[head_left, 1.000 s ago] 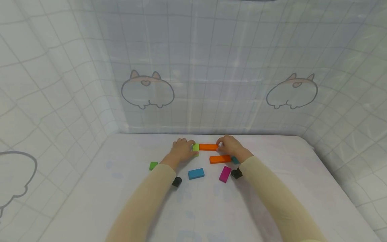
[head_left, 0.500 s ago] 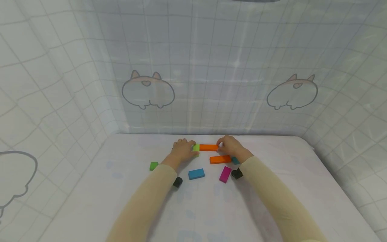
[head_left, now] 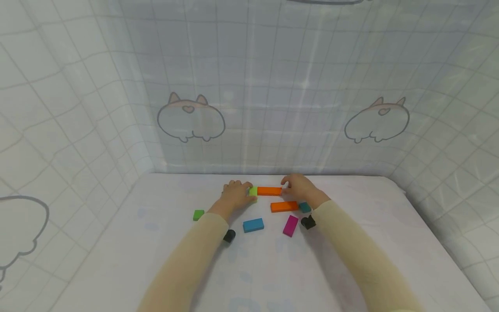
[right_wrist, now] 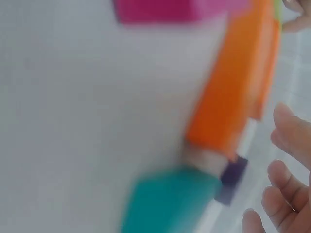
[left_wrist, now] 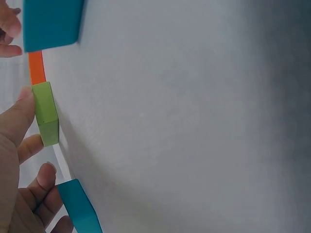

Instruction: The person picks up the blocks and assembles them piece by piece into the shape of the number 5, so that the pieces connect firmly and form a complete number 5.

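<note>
My left hand point(head_left: 235, 193) pinches a lime green block point(left_wrist: 45, 109) between thumb and a finger at the back of the table. The block's end meets the side of an orange block point(head_left: 269, 191). Below those fingers, in the left wrist view, a teal block point(left_wrist: 80, 206) lies against the curled lower fingers; the hand hides it from the head view. My right hand point(head_left: 301, 188) is just off the orange block's right end, with relaxed, bent fingers and nothing between them. In the right wrist view a gap shows between its fingertips and the blocks.
Nearer on the white table point(head_left: 249, 268) lie a second orange block point(head_left: 284, 206), a teal block point(head_left: 305, 207), a magenta block point(head_left: 290, 225), a blue block point(head_left: 253, 225) and a green block point(head_left: 198, 215). A small purple block point(right_wrist: 232, 180) shows near the right hand. Gridded cloth rises behind.
My right hand has let go of the far orange block's right end and shifted slightly right. My left hand keeps its place on the lime green block.
</note>
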Motion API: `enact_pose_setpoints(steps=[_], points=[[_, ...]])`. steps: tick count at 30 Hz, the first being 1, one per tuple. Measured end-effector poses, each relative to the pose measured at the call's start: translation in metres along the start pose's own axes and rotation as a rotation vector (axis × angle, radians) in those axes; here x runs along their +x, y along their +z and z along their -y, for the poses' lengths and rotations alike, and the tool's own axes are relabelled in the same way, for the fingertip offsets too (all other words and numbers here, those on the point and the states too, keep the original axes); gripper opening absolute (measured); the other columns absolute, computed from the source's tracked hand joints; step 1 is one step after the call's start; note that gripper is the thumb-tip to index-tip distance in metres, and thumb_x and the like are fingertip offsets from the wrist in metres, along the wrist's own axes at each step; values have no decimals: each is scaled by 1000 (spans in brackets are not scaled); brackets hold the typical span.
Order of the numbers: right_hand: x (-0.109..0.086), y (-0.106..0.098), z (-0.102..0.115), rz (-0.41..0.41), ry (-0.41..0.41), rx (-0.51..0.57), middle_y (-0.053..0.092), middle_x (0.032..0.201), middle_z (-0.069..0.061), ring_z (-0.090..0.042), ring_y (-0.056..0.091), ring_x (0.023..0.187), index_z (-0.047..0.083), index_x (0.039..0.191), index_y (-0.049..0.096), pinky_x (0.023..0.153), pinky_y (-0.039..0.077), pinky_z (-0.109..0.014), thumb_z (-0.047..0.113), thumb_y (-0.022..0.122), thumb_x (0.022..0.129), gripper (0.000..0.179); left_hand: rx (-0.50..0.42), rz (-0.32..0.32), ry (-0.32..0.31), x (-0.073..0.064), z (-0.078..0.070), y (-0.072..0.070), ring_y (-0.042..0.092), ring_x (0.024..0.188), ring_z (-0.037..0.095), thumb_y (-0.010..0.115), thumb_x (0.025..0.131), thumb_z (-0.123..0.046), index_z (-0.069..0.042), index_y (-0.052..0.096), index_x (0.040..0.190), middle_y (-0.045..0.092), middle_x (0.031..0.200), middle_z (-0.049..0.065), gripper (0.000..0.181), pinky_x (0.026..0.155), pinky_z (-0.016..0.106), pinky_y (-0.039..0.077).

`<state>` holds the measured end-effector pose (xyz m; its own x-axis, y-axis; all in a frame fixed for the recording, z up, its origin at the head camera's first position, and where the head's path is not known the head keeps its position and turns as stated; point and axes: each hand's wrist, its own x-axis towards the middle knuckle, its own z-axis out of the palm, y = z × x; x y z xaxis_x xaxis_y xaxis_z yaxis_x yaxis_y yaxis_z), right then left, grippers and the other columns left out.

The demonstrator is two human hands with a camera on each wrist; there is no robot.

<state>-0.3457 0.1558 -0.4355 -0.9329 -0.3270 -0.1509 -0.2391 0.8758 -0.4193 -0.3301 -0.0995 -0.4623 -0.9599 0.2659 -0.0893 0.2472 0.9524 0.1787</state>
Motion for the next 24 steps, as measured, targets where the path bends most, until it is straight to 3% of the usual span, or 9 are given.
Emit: enact_pose_setpoints(steps=[5,8,16,24], points=[[0,-21,-10,-51,-47,-39,65,111,-14,-29,59,99,4,129,65,88,52,-41,20,69,97,36,-8,-15,-4,0,-1,0,47,115,32,62,93,-59,-24,53,145,57,132,14,64,101,50,36],[0,-27,-18,-59,-21,-46,64,116,-16,-31,58,105,3,129,65,90,52,-43,21,69,96,37,-3,-19,-4,1,-1,0,47,114,32,61,92,-60,-24,53,145,58,131,14,64,98,49,37],[-1,-18,-33,-59,116,5,64,114,-16,-31,58,101,6,126,65,90,52,-43,24,70,96,36,-6,-7,-7,1,0,1,48,113,31,61,93,-60,-24,53,145,59,131,13,64,97,49,37],[4,-11,-38,-75,157,42,63,113,-16,-31,58,102,8,129,65,92,51,-45,24,69,96,37,-8,-2,-23,2,-1,-2,48,113,29,61,93,-61,-26,52,145,60,130,10,64,99,48,36]])
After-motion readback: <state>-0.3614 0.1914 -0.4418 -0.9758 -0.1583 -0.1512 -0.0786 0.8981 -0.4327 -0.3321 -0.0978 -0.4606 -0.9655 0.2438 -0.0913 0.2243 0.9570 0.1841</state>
